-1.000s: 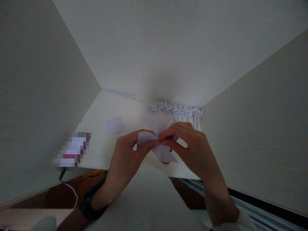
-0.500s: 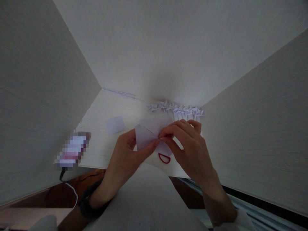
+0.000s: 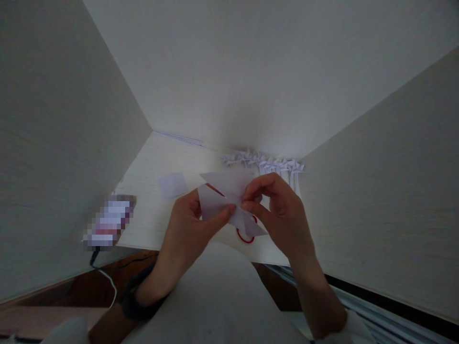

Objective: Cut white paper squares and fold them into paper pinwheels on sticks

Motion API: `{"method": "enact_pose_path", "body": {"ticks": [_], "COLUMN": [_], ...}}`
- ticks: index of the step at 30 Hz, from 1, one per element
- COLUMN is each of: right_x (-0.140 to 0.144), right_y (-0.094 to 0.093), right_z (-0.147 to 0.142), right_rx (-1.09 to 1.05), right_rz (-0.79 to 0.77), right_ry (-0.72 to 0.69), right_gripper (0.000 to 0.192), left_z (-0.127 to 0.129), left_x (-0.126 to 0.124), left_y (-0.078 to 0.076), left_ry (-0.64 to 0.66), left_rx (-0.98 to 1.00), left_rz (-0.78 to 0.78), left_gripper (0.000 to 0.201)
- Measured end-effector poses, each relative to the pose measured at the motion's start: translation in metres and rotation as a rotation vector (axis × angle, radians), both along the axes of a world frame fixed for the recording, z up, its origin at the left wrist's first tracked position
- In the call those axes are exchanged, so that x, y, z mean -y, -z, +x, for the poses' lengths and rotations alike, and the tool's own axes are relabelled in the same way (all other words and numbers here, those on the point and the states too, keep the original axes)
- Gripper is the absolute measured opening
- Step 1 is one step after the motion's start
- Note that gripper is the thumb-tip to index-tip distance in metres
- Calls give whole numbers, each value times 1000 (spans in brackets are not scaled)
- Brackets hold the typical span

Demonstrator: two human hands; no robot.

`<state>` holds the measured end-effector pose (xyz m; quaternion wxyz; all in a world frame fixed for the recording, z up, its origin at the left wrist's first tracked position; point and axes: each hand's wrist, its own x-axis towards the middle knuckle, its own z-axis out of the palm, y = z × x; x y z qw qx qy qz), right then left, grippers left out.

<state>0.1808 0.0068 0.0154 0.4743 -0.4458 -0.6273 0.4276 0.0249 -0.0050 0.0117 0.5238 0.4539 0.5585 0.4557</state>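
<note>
A white sheet of paper (image 3: 215,205) with slits cut toward its middle is held up between both hands above the table. My left hand (image 3: 191,227) pinches it from the left, thumb on top near the centre and fingers beneath. On the other side, my right hand (image 3: 281,210) has thumb and forefinger closed on the paper just right of its centre. A gap shows between the upper flap and the left flap. Below the paper, a red scissors handle (image 3: 245,238) peeks out; the rest of the scissors is hidden.
Several folded white paper pinwheels (image 3: 265,161) on paper sticks line the back wall. A square of white paper (image 3: 172,185) lies left of my hands. Thin paper strips (image 3: 179,138) rest along the back edge. A phone (image 3: 109,222) with a cable leans at left.
The slits in the paper have spread wider and a lower right flap now points outward. My right hand has drawn its fingers in slightly. More of the red handle shows.
</note>
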Motion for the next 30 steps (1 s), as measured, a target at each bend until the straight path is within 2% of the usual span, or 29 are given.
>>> {"method": "enact_pose_path", "body": {"ticks": [9,15,19,21,24,27,30], "right_x": [0,4,3,-1,-8,-10,-6], "right_y": [5,3,3,5,9,11,10], "right_z": [-5,-7,-5,-1,8,13,12], "right_rx": [114,239,225,199,156,81,79], "right_rz": [55,177,230,250,186,67,77], "right_ry": [76,101,101,169,276,214,246], "right_gripper": [19,18,13,6,14,12,5], "left_z": [0,-2,-2,-2,-3,-3,-2], "left_x": [1,1,2,2,2,1,1], "left_y": [0,5,7,8,9,10,8], "left_ry": [33,75,39,2,-14,20,24], "left_rx": [1,41,78,89,65,46,34], "left_rz": [31,20,-13,-13,-11,-18,-7], "left_gripper": [7,14,11,10,10,12,12]}}
